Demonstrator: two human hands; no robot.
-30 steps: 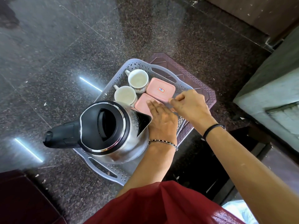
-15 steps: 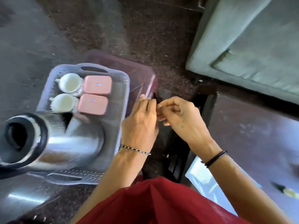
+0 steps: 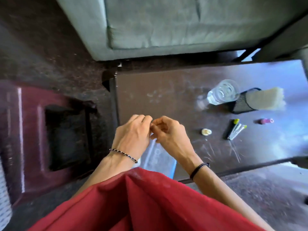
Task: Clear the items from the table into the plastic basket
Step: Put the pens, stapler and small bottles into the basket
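I see left hand (image 3: 131, 134) and right hand (image 3: 168, 134) fingertips meeting over the table (image 3: 166, 90) near its left edge, fingers curled, whether they pinch anything I cannot tell, glass (image 3: 223, 91), mesh holder (image 3: 240, 106), markers (image 3: 235, 131) lying well right, perforated basket (image 3: 3, 194) sliver far left

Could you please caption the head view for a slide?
Over the table, left hand and right hand meet, fingers curled; glass, mesh holder and markers uncleared.

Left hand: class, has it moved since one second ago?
Yes. The left hand moved right, from over the maroon stool to over the table's left edge.
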